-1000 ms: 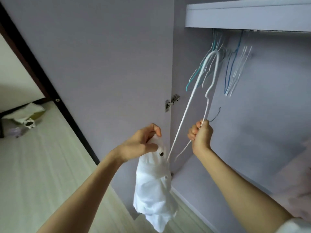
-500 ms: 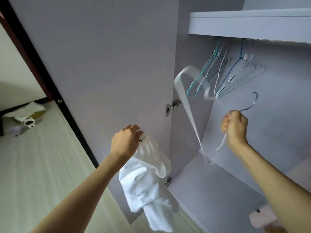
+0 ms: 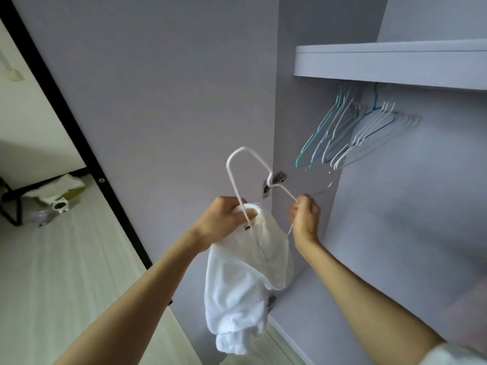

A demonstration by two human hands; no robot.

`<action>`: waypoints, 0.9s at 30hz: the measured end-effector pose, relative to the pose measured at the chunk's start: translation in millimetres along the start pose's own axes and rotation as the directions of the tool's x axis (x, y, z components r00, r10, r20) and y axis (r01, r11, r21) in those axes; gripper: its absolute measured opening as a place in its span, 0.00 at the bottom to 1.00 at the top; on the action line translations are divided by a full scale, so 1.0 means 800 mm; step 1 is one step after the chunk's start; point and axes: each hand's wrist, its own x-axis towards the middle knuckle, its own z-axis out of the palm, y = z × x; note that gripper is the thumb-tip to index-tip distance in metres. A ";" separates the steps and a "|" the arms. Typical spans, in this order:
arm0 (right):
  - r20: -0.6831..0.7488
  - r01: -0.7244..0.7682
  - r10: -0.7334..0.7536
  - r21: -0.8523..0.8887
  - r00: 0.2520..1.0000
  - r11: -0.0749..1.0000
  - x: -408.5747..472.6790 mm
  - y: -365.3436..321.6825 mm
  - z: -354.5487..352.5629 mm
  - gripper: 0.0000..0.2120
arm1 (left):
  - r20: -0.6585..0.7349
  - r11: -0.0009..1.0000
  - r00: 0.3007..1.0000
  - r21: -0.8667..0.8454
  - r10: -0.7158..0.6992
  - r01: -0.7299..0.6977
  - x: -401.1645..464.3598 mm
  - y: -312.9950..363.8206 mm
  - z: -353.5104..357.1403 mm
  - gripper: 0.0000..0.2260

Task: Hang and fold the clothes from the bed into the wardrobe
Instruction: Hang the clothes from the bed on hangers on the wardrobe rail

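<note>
- Crumpled white cotton garment [image 3: 245, 283] hanging by open wardrobe door [image 3: 158, 101], neckline bunched in left hand [image 3: 224, 219].
- White wire hanger [image 3: 238, 175] gripped by right hand [image 3: 305, 217], one end entering neckline.
- Half a second earlier: hanger apart from garment, right hand higher.

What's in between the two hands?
In the head view, the white hanger spans the gap between the left hand and the right hand. The top of the white garment sits there too, and behind it the door hinge.
</note>
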 end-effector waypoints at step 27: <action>0.326 0.549 -0.633 -0.815 0.702 0.188 0.053 -0.022 -0.149 0.16 | -0.331 0.905 0.844 -0.211 -0.422 0.369 0.032 -0.025 0.011 0.05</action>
